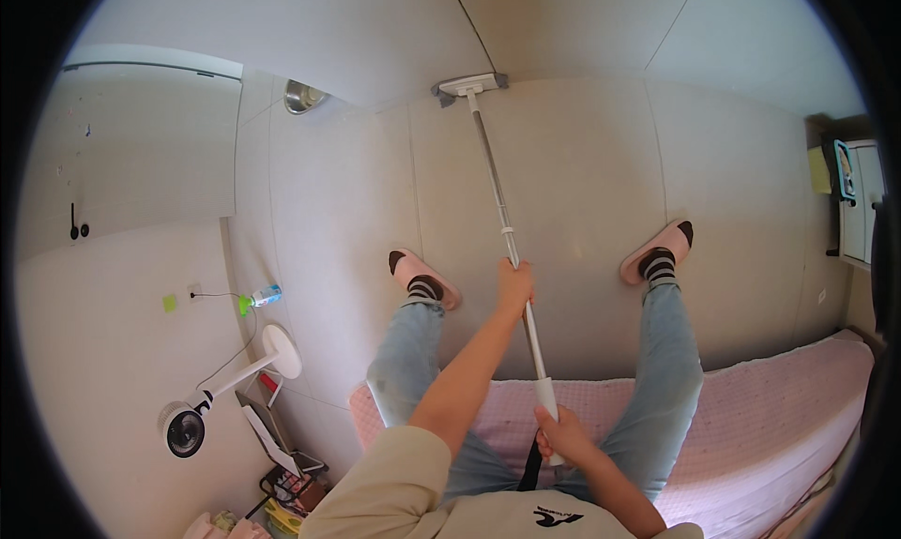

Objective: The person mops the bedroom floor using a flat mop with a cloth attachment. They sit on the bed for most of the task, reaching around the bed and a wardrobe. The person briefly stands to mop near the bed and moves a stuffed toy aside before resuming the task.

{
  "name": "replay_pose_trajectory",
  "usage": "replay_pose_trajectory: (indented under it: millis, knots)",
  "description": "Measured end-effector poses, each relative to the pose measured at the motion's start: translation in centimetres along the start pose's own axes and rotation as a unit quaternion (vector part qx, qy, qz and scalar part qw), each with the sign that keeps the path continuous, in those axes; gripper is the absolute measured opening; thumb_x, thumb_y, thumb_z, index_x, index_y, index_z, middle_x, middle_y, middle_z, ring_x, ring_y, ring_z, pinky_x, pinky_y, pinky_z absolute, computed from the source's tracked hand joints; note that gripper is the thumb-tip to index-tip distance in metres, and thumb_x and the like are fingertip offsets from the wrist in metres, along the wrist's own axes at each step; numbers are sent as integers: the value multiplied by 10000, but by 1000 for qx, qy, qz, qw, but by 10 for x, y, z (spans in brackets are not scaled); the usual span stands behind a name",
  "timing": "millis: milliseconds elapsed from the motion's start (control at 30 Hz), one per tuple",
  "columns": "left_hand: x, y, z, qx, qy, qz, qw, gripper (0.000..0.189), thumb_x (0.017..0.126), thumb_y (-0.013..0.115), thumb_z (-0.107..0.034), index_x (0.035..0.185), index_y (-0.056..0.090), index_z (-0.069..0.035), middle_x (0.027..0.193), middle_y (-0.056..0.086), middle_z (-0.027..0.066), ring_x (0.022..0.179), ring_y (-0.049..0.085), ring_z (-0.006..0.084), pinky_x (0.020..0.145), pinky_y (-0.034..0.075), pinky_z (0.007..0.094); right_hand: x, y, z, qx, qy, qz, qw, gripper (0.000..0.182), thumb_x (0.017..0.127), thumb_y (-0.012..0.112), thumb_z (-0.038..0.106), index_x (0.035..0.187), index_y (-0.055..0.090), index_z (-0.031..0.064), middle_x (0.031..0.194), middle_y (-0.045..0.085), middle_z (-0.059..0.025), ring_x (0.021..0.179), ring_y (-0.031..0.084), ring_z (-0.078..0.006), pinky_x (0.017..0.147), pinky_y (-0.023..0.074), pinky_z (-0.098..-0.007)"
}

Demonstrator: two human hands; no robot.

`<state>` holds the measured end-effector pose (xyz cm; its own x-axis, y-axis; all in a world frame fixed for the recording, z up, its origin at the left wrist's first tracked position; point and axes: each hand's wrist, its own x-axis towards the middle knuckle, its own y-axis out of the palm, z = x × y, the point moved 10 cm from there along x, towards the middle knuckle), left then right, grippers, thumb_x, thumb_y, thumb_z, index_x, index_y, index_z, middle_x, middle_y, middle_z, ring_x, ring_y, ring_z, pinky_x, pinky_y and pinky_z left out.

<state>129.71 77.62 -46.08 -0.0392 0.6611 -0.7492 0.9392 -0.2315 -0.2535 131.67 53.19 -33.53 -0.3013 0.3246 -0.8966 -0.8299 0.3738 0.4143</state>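
Observation:
My left hand point(516, 286) grips the metal pole of a flat mop point(490, 160) about midway along. Lower down, near my body, my right hand point(563, 435) is closed round the mop's white handle grip point(547, 397). The pole runs away from me to a white mop head point(468, 86) with a grey cloth pad showing at both ends. That head lies on the floor against the foot of the pale wall or panel in front.
Pink slippers point(658, 252) are on my feet, set wide apart. A pink quilted cover point(767, 426) lies behind my legs. At left are a white fan point(232, 381), a spray bottle point(266, 296) and a metal bowl point(304, 97). A white cabinet point(860, 205) stands at right.

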Motion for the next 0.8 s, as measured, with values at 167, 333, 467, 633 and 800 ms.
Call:
replay_pose_trajectory:
  millis: [167, 333, 467, 633, 800]
  knots:
    - [50, -94, 10, 22, -6, -100, 995, 193, 830, 484, -188, 870, 358, -47, 556, 431, 48, 355, 398, 146, 280, 337, 282, 27, 39, 42, -76, -60, 46, 994, 365, 859, 454, 379, 764, 415, 29, 468, 428, -41, 324, 407, -123, 302, 341, -281]
    - [96, -198, -48, -50, 15, -95, 994, 129, 797, 448, -114, 780, 370, -13, 536, 419, 58, 380, 399, 141, 316, 342, 272, 68, 115, 113, -77, -51, 121, 988, 391, 849, 462, 396, 766, 418, 17, 498, 430, -39, 345, 413, -119, 307, 353, -279]
    - [82, -195, -65, -26, 19, -68, 997, 191, 777, 451, -104, 846, 324, 21, 541, 406, 74, 371, 395, 152, 310, 342, 285, 46, 131, 110, -72, -44, 87, 993, 393, 847, 465, 400, 771, 416, 18, 521, 432, -34, 360, 411, -109, 315, 362, -271]
    - [49, -127, -57, -36, -2, -46, 998, 186, 790, 459, -128, 857, 318, -26, 548, 390, 50, 399, 394, 139, 329, 341, 291, 9, 85, 90, -38, -19, 34, 999, 380, 849, 463, 397, 780, 415, 27, 524, 428, -30, 357, 394, -101, 319, 356, -263]
    - [14, -25, -63, 7, 26, 15, 1000, 211, 772, 451, -111, 845, 307, 24, 558, 403, 103, 358, 423, 182, 287, 358, 317, -40, 24, 68, 59, -32, 7, 998, 350, 854, 463, 387, 775, 411, 50, 517, 422, -25, 349, 381, -103, 320, 345, -258]
